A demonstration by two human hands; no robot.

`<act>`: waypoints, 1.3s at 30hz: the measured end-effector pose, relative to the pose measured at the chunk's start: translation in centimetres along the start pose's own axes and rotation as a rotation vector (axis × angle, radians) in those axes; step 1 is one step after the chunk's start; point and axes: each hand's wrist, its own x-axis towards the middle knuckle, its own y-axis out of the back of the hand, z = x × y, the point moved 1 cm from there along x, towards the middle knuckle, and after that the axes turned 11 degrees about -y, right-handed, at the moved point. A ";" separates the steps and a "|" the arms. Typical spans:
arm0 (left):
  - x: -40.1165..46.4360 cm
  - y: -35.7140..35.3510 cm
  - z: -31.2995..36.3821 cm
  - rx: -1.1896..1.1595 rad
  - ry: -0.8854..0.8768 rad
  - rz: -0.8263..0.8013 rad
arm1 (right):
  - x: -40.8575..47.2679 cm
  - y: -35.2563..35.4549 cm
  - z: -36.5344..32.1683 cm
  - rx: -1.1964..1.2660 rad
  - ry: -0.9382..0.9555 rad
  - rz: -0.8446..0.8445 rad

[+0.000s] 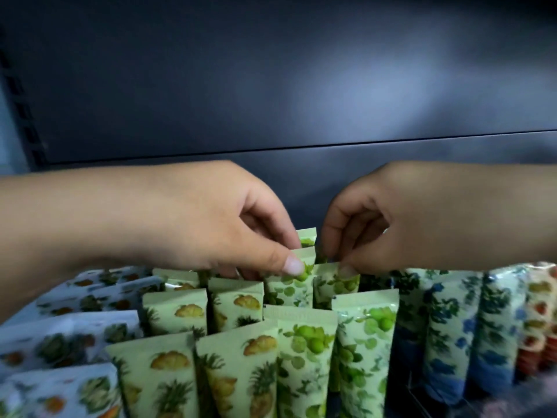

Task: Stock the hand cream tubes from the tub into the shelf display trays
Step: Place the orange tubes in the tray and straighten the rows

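Observation:
Hand cream tubes stand upright in rows on the shelf. My left hand (241,230) pinches the crimped top of a green grape-print tube (289,288) in a back row. My right hand (361,230) pinches the top of the neighbouring green grape-print tube (334,285). A further green tube top (307,236) sticks up between the two hands. Pineapple-print tubes (168,375) fill the rows to the left of the grape ones. The tub and the display trays themselves are out of sight.
White tubes with fruit print (60,342) lie at the left. Blue flower-print tubes (446,333) and red-print tubes (539,327) stand at the right. The dark shelf back panel (301,86) rises behind the rows, with a slotted upright (21,110) at the left.

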 end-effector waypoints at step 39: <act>-1.5 1.5 1.2 0.139 0.018 0.165 | -4.6 -1.7 0.2 0.111 -0.154 0.157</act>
